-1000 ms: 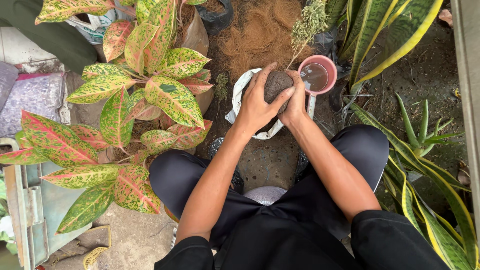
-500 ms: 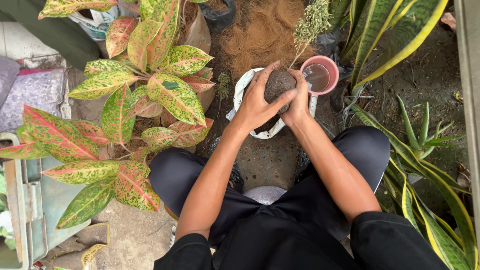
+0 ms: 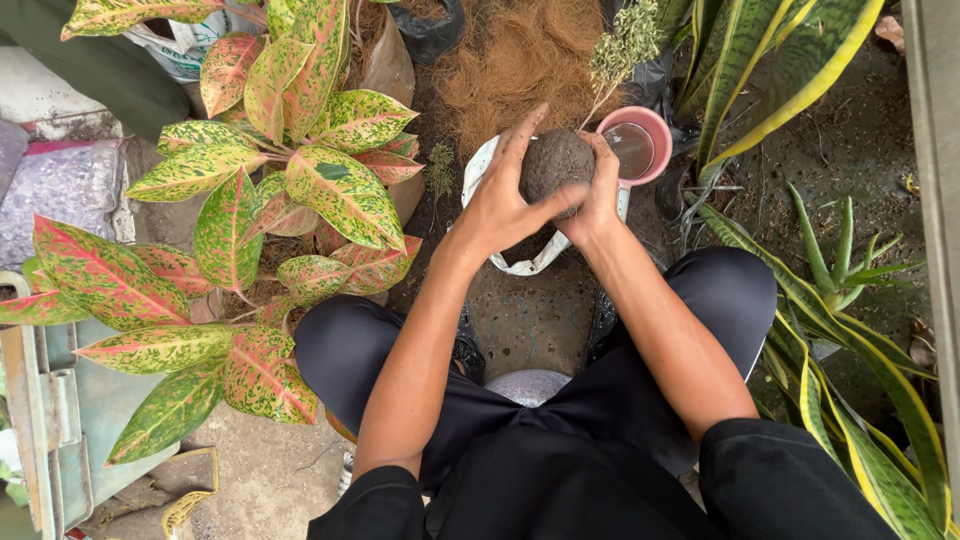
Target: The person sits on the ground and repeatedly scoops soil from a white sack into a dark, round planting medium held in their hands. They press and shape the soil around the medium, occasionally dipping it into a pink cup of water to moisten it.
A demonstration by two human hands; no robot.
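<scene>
A dark soil ball (image 3: 556, 162), lifted slightly higher than a moment ago, is cupped between the left hand (image 3: 505, 205) and right hand (image 3: 598, 195), fingers curled around it, above the white bag (image 3: 520, 262) beside the pink cup (image 3: 640, 146).

Soft, even daylight, no hard shadows or glare; sharp throughout, with slight wide-angle stretch at edges.

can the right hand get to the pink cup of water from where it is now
Probably yes. The right hand cups the soil ball, and the pink cup sits just beside it with nothing between. It would have to let go first.
</scene>
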